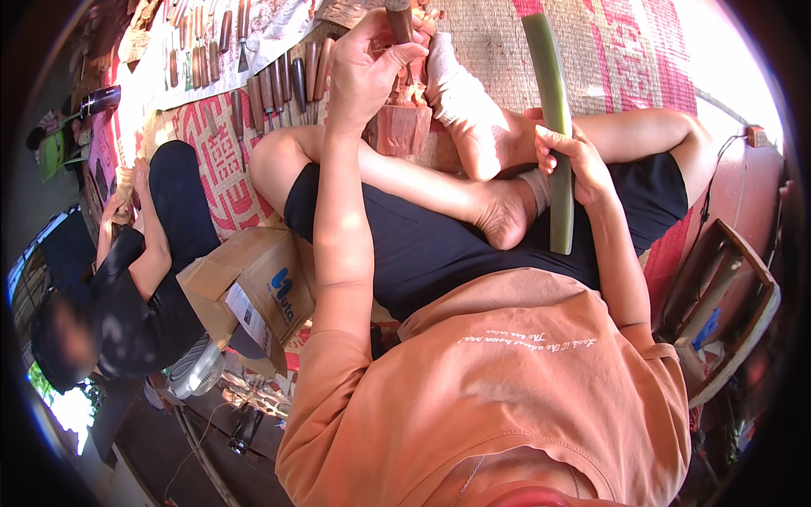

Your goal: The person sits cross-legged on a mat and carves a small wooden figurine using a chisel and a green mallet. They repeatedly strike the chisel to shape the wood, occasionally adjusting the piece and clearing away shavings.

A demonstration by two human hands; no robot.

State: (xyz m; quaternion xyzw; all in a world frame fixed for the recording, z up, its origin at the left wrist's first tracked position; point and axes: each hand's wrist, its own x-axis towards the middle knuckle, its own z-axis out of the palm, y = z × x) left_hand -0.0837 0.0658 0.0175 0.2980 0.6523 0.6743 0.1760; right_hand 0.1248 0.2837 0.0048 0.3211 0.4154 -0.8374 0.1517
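Note:
My left hand [363, 76] is closed round the wooden handle of a chisel [400, 24], which stands upright over a reddish wood carving [402, 128]. The carving has a squared block at its near end. Its far part is partly hidden by my hand, and I cannot see the chisel's tip clearly. My right hand [574, 160] grips a long, smooth green bar [553, 93] near its middle. The bar points away from me over my crossed legs, apart from the chisel. My foot in a pale sock [456, 93] rests beside the carving.
Several wood-handled chisels [269, 91] lie in rows on the patterned mat [498, 34] and a white sheet [160, 51]. Left of me are an open cardboard box [253, 279] and a person in dark clothes [127, 296] holding a pale carved piece [124, 190]. A wooden frame [726, 304] stands right.

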